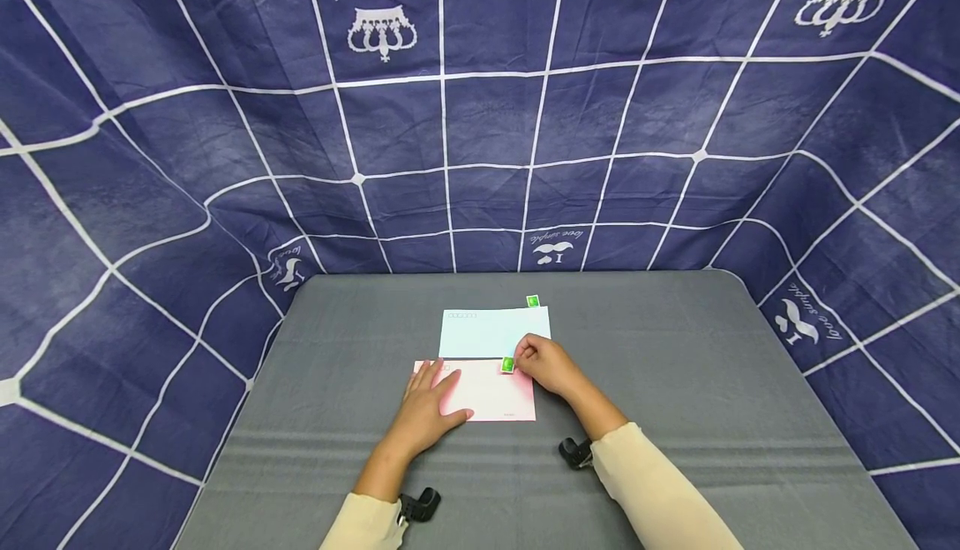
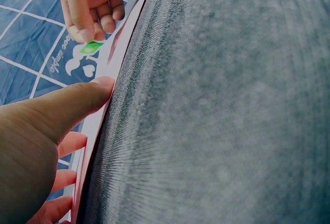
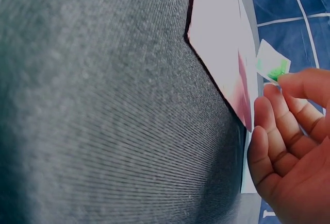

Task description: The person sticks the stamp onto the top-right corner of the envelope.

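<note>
A pink-tinted envelope point(image 1: 491, 397) lies flat on the grey table, nearest the person. My left hand point(image 1: 422, 417) rests on its left part with the fingers spread; in the left wrist view the thumb point(image 2: 95, 94) presses near its edge. Between thumb and fingertip, my right hand point(image 1: 551, 367) pinches a small green-and-white stamp point(image 1: 507, 365) by one edge. In the right wrist view the stamp point(image 3: 270, 59) is tilted above the envelope's surface, with the other fingers point(image 3: 281, 126) loosely bent below. From the head view, it overlaps the envelope's upper right part.
Directly behind the pink envelope lies a pale blue envelope point(image 1: 483, 333). A second green stamp point(image 1: 532, 301) is at its top right edge. The grey table point(image 1: 660, 350) is enclosed by a blue curtain with white lines point(image 1: 487, 125). Each wrist wears a black camera point(image 1: 576, 453).
</note>
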`<state>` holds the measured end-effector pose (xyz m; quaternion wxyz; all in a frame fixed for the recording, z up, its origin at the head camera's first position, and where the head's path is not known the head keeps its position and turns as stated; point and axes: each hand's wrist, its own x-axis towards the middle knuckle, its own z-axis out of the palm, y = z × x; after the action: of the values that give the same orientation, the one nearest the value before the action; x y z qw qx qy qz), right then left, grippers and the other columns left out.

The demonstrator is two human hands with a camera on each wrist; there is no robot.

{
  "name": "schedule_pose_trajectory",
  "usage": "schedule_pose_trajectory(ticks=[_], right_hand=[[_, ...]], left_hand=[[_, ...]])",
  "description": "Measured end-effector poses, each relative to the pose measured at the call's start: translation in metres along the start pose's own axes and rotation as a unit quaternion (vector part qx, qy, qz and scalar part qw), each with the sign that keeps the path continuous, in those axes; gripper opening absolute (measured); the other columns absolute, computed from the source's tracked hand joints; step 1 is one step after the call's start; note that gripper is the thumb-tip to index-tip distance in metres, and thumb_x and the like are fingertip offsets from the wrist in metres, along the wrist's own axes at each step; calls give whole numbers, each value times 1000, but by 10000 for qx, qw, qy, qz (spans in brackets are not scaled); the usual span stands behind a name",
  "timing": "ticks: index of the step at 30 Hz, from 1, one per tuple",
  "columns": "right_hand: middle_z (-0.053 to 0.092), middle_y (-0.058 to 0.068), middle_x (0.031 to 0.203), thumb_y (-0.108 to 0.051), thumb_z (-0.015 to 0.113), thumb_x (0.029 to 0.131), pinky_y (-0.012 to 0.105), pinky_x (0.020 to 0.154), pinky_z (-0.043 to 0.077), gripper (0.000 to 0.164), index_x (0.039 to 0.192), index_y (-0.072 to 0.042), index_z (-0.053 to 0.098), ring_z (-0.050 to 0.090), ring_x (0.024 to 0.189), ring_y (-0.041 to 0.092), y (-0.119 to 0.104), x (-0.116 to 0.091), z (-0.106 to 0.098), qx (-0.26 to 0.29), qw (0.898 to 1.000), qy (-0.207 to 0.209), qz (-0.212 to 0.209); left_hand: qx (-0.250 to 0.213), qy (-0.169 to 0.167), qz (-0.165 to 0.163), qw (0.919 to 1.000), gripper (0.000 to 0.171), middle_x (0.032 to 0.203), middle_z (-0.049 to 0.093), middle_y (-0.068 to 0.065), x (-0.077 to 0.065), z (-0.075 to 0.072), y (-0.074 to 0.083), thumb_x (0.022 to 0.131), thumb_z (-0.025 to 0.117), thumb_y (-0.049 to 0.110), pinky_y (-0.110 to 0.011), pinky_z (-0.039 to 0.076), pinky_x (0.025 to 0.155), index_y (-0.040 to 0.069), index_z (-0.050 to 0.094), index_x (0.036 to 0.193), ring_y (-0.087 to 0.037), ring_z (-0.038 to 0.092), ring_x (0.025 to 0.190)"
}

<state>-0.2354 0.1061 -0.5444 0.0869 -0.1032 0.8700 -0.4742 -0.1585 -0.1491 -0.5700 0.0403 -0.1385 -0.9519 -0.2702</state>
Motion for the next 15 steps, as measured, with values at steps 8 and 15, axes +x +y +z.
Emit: schedule_pose_trajectory(ticks=[8,15], right_hand=[[58,-4,70,-9,66,83,19,59,43,5,80,-11,63,52,63,7,2,5,0,-470,9988,-137,-96],[56,-5,68,-10,65,81,21,58,41,4,78,-10,62,50,62,8,1,7,-1,-851,9960,-205,-179]], left_hand=[[12,-104,-52,9999,72,150,40,-24,0,-2,1,77,75,47,-61,21,117,11,56,137,-45,28,144],[-46,-54,-95,9999,72,149,40,-24,0,-1,1,76,76,46,-61,21,117,11,57,136,-45,28,143]])
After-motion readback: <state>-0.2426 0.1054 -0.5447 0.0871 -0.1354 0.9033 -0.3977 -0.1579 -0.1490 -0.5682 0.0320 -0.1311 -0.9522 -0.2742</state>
